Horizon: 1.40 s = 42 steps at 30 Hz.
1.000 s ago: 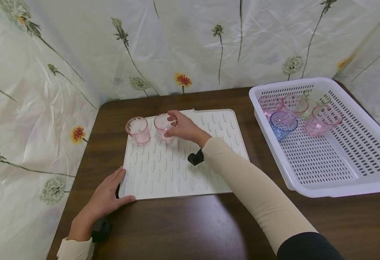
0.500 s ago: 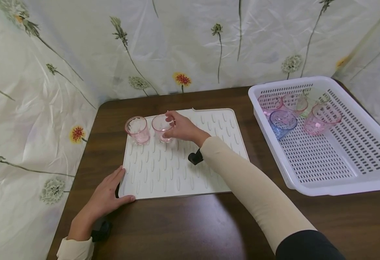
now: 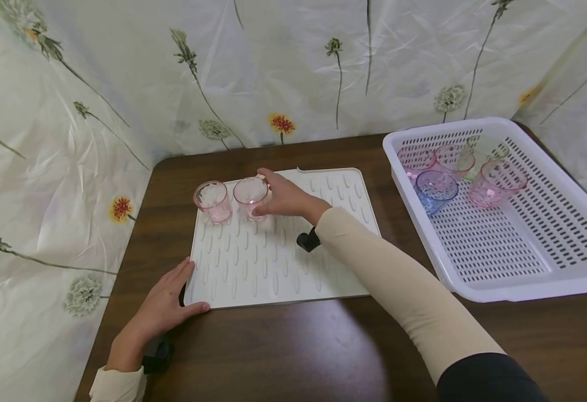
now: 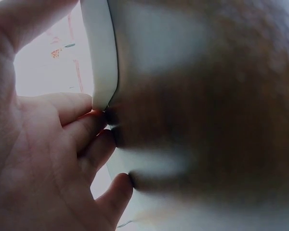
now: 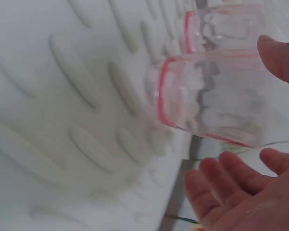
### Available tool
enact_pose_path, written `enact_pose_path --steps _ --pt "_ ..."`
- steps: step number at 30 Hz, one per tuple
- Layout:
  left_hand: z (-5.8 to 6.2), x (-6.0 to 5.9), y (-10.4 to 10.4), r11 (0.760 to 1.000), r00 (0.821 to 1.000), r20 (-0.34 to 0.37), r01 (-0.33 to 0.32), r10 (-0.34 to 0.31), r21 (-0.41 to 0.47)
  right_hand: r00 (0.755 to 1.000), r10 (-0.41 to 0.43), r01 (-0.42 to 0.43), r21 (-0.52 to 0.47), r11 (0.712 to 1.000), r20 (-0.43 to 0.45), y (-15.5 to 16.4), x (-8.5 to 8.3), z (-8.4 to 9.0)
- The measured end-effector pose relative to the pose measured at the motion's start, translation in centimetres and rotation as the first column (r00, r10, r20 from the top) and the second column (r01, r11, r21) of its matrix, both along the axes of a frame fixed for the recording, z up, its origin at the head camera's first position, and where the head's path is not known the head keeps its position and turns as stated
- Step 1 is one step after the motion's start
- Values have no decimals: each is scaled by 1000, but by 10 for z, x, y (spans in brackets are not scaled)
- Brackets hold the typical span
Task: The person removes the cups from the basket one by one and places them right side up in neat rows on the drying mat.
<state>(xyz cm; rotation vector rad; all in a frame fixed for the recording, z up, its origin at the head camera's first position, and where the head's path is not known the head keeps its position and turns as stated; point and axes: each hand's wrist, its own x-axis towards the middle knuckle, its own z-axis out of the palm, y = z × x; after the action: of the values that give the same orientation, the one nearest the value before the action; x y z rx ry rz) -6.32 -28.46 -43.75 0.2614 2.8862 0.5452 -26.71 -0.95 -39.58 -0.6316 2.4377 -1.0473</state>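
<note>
Left hand [image 3: 165, 304]: fingers extended, thumb spread, touching the mat's near-left corner.
Right hand [image 3: 288, 195]: loosely spread round the tumbler's right side, fingers clear, thumb contact unclear; arm reaching across.
Ribbed mat [image 3: 273, 279]: white.
Pink-rimmed tumbler [image 3: 251, 191]: stands far left, beside another pink tumbler [image 3: 213, 201].

A white basket [image 3: 494, 291] with lots of little holes sits on the right side of the brown desk [image 3: 253, 352], with one blue cup [image 3: 436, 192], one green cup [image 3: 488, 149] and three pink cups [image 3: 495, 187] in it. Behind the desk is a shiny pale sheet [image 3: 283, 61] with red-and-yellow flowers [image 3: 282, 123], fluffy dandelions [image 3: 449, 99] and long thin stems [image 3: 338, 89]. Light shines on the desk's near part.
</note>
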Motion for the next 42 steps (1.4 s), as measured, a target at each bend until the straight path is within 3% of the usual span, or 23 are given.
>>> enact_pose_path --steps 5,11,14,18,27,35,42 --pt "-1 1 0 1000 1000 -5 3 -3 -6 989 82 -71 88 994 -124 15 8 30" --pt "-2 1 1 1000 1000 -13 8 -8 -3 946 181 -140 164 977 -270 45 27 66" --pt "-3 1 2 1000 1000 -18 11 -11 -3 928 210 -149 210 966 -308 68 37 79" --pt "-3 1 3 1000 1000 -18 13 -13 -6 924 204 -134 228 964 -322 101 47 95" --pt "-3 2 3 1000 1000 -4 4 -4 -9 909 179 -92 236 967 -377 154 54 104" --pt "-4 2 2 1000 1000 -11 7 -8 -7 922 129 -36 250 967 -365 189 63 108" --pt "-4 2 1 1000 1000 -15 6 -6 -9 921 45 62 262 963 -386 226 63 112"
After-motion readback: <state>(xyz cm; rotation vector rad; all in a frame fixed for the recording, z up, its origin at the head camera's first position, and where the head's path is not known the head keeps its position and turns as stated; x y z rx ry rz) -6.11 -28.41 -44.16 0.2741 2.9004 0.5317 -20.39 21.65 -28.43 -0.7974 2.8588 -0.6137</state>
